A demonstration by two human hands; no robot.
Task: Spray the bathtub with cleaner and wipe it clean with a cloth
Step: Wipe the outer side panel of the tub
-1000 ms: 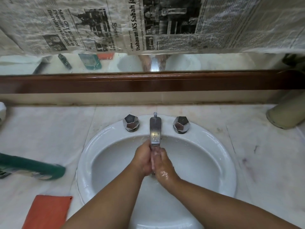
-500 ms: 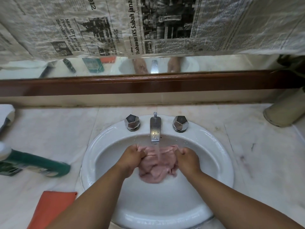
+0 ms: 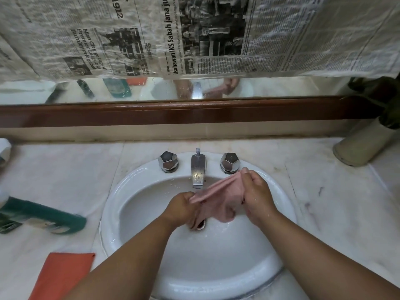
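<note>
Your grip holds one pink cloth [image 3: 220, 191] at both ends: left hand [image 3: 184, 207] pinching the low end, right hand [image 3: 256, 194] the high end. Its long axis runs diagonally, rising left to right, over the white sink [image 3: 112, 204] under the single spout [image 3: 198, 169]. One green bottle [image 3: 43, 215] and one orange cloth [image 3: 62, 276] lie on the tabletop [image 3: 65, 174].

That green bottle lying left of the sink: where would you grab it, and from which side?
Probably round the middle of the green bottle, from above with the left hand: it lies on its side on the counter, so its rounded flanks are open to fingers and thumb.
</note>
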